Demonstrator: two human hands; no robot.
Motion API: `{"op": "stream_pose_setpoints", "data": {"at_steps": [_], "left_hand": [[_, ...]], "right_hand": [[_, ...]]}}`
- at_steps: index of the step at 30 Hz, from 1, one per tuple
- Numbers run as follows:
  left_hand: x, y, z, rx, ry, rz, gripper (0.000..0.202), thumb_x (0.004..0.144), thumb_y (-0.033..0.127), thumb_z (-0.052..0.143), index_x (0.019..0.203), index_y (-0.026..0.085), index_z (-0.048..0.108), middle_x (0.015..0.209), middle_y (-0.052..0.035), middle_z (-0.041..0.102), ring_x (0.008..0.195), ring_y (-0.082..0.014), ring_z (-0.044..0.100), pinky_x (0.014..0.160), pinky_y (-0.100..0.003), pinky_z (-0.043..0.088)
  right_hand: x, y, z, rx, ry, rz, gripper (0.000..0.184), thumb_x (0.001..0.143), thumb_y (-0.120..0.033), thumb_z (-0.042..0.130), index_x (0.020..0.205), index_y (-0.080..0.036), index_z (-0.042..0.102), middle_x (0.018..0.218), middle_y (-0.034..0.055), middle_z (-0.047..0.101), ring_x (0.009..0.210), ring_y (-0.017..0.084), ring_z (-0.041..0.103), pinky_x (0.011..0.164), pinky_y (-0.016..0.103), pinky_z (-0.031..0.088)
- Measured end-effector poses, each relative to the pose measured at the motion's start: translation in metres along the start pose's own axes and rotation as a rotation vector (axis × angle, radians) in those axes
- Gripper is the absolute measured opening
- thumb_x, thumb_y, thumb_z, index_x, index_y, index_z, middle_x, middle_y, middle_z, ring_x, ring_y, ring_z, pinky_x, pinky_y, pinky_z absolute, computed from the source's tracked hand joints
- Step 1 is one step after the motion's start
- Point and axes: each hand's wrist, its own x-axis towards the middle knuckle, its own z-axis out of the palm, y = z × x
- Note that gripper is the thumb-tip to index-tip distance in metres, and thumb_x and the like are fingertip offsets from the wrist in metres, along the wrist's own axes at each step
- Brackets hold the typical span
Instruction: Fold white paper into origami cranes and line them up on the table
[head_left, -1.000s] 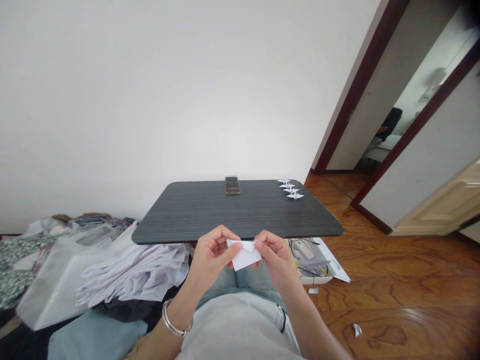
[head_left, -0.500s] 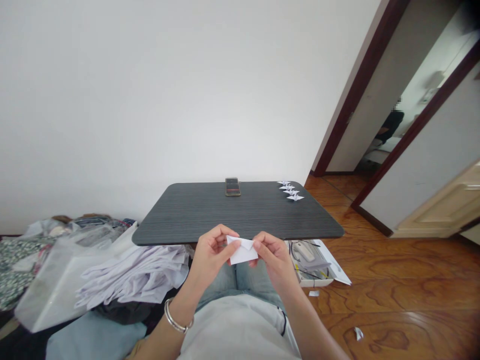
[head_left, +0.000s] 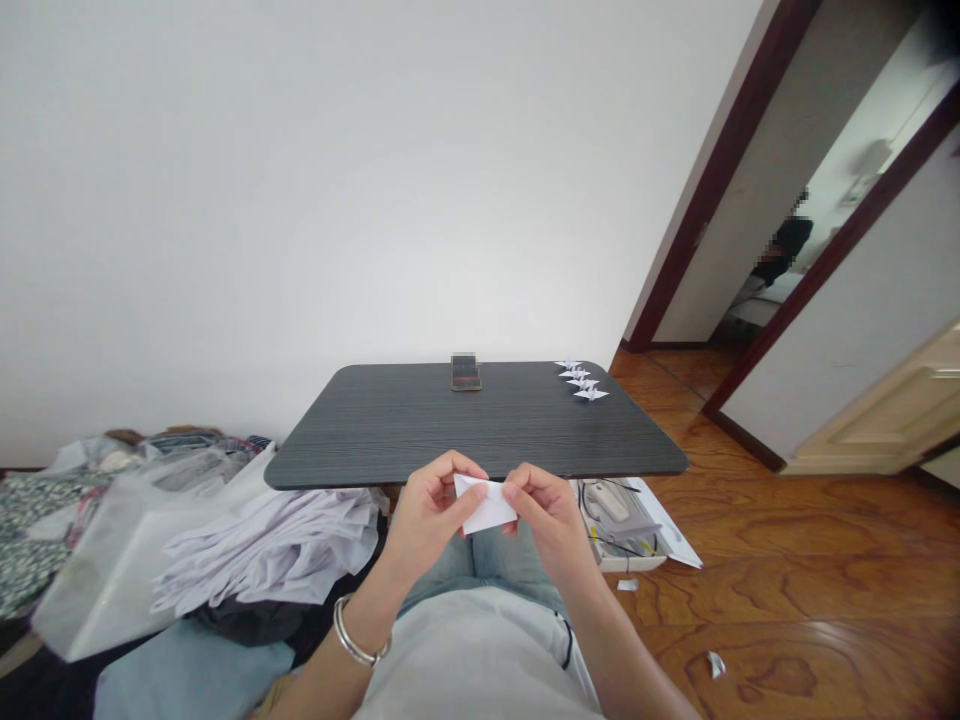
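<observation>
A small folded piece of white paper [head_left: 490, 508] is pinched between both hands, just in front of the table's near edge and above my lap. My left hand [head_left: 435, 503] grips its left side, thumb lying across the front. On the right side, the thumb and fingers of my right hand [head_left: 546, 505] press the upper corner. The fingers behind the paper are partly hidden. Several white origami cranes [head_left: 583, 381] stand in a slanting row at the far right of the dark table [head_left: 390, 430].
A phone on a stand [head_left: 466, 372] is at the table's back edge. Piled clothes [head_left: 277, 550] and plastic bags lie to the left. Below the table's right end sits an open white box [head_left: 622, 530] with cables. Paper scraps [head_left: 716, 664] lie on the floor. A person [head_left: 784, 245] is beyond the doorway.
The paper has tilted and its upper flap line no longer shows plainly. My left thumb and fingers have shifted slightly to the right along it.
</observation>
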Motion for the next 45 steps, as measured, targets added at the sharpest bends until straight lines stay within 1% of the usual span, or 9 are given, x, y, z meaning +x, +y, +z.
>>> {"op": "stream_pose_setpoints", "data": {"at_steps": [6, 14, 21, 25, 28, 35, 45], "left_hand": [[-0.004, 0.004, 0.001, -0.006, -0.008, 0.029, 0.024, 0.073, 0.038, 0.065, 0.076, 0.015, 0.057, 0.056, 0.0037, 0.05, 0.045, -0.0065, 0.044, 0.039, -0.016, 0.035], [-0.006, 0.003, -0.001, 0.014, -0.013, 0.038, 0.021, 0.073, 0.036, 0.064, 0.075, 0.016, 0.059, 0.055, 0.0034, 0.05, 0.041, -0.0068, 0.043, 0.034, -0.017, 0.036], [-0.011, 0.01, 0.0, 0.04, -0.027, 0.053, 0.021, 0.074, 0.036, 0.063, 0.075, 0.015, 0.059, 0.055, 0.0019, 0.052, 0.042, -0.0075, 0.044, 0.036, -0.017, 0.036], [-0.011, 0.011, -0.001, 0.087, -0.022, 0.074, 0.021, 0.075, 0.036, 0.063, 0.075, 0.014, 0.06, 0.055, 0.0011, 0.053, 0.044, -0.0079, 0.045, 0.039, -0.017, 0.036], [-0.01, 0.01, -0.001, 0.111, -0.019, 0.088, 0.021, 0.075, 0.035, 0.062, 0.075, 0.014, 0.06, 0.056, 0.0009, 0.054, 0.045, -0.008, 0.046, 0.04, -0.017, 0.036], [-0.012, 0.01, 0.0, 0.111, -0.027, 0.104, 0.019, 0.076, 0.033, 0.062, 0.075, 0.014, 0.059, 0.057, 0.0012, 0.053, 0.046, -0.0075, 0.045, 0.041, -0.016, 0.035], [-0.01, 0.01, 0.001, 0.064, -0.036, 0.061, 0.02, 0.075, 0.034, 0.062, 0.074, 0.014, 0.057, 0.056, 0.0025, 0.051, 0.044, -0.0067, 0.043, 0.04, -0.016, 0.033]], "right_hand": [[-0.003, -0.001, 0.0, 0.001, -0.026, -0.005, 0.027, 0.074, -0.038, 0.064, 0.059, -0.018, 0.054, 0.048, -0.0043, 0.05, 0.04, 0.009, 0.046, 0.04, 0.019, 0.038], [-0.006, -0.004, 0.001, 0.134, -0.11, 0.054, 0.028, 0.075, -0.041, 0.064, 0.061, -0.018, 0.055, 0.045, -0.0044, 0.053, 0.037, 0.009, 0.045, 0.036, 0.018, 0.035], [-0.008, -0.011, 0.005, 0.182, -0.097, 0.072, 0.035, 0.075, -0.048, 0.061, 0.058, -0.019, 0.053, 0.046, -0.0041, 0.051, 0.036, 0.009, 0.045, 0.035, 0.019, 0.035], [-0.008, -0.012, 0.006, 0.196, -0.093, 0.068, 0.035, 0.075, -0.048, 0.061, 0.058, -0.018, 0.053, 0.046, -0.0039, 0.05, 0.037, 0.009, 0.045, 0.034, 0.019, 0.035], [-0.007, -0.011, 0.004, 0.179, -0.094, 0.066, 0.034, 0.075, -0.047, 0.062, 0.059, -0.018, 0.054, 0.046, -0.0042, 0.051, 0.037, 0.009, 0.045, 0.035, 0.019, 0.035], [-0.007, -0.007, 0.002, 0.183, -0.128, 0.049, 0.029, 0.077, -0.039, 0.063, 0.06, -0.018, 0.054, 0.045, -0.0052, 0.052, 0.036, 0.008, 0.044, 0.037, 0.018, 0.034], [-0.008, -0.007, 0.002, 0.145, -0.125, 0.056, 0.03, 0.077, -0.04, 0.062, 0.059, -0.018, 0.053, 0.045, -0.0056, 0.051, 0.036, 0.008, 0.044, 0.036, 0.018, 0.034]]}}
